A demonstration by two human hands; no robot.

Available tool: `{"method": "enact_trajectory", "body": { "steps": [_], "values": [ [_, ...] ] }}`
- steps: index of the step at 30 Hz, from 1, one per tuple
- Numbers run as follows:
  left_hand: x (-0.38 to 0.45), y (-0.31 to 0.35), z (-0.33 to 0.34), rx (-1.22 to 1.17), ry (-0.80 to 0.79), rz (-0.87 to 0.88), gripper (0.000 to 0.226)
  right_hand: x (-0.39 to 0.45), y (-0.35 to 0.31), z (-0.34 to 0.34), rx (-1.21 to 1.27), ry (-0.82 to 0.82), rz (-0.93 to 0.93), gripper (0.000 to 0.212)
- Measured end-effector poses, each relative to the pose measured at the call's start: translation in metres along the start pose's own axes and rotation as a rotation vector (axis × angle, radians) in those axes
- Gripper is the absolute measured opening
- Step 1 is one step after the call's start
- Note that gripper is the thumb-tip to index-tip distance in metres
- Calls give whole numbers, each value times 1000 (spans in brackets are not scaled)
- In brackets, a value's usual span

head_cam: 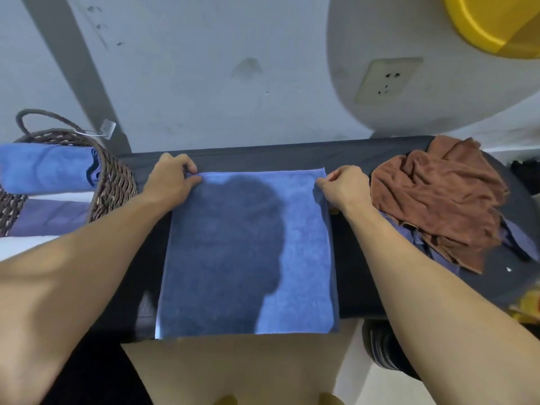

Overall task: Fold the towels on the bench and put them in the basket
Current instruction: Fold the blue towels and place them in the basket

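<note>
A blue towel [304, 229] lies flat across the dark bench [353, 270], reaching from its far side to its near edge. My left hand [171, 179] pinches the towel's far left corner. My right hand [343, 185] pinches its far right corner. A woven basket [112, 182] stands at the left end of the bench with a folded blue towel [46, 171] in it. A crumpled brown towel [438, 197] is heaped on the right part of the bench, over a purple-blue cloth [517, 241].
A grey wall with a socket [385, 80] rises right behind the bench. A yellow object [496, 21] is at the top right. A white surface [26, 244] lies to the left below the basket.
</note>
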State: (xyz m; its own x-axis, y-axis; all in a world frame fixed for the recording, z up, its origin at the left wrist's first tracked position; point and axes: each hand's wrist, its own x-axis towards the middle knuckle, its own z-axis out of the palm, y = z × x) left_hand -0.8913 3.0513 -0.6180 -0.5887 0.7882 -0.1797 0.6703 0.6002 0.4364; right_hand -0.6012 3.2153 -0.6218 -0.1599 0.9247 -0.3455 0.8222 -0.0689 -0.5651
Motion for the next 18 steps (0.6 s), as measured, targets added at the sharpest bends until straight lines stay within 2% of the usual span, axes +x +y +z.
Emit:
{"method": "enact_trajectory", "body": {
  "steps": [6,12,18],
  "values": [
    [13,-8,-8,36,-29,84,12,6,-5,-1,-28,-18,20,33],
    [26,-13,-12,-2,-79,81,12,5,-5,-1,-16,-16,21,32],
    [32,-8,-11,-59,-121,-44,16,-1,-6,1,-82,5,10,35]
  ]
}}
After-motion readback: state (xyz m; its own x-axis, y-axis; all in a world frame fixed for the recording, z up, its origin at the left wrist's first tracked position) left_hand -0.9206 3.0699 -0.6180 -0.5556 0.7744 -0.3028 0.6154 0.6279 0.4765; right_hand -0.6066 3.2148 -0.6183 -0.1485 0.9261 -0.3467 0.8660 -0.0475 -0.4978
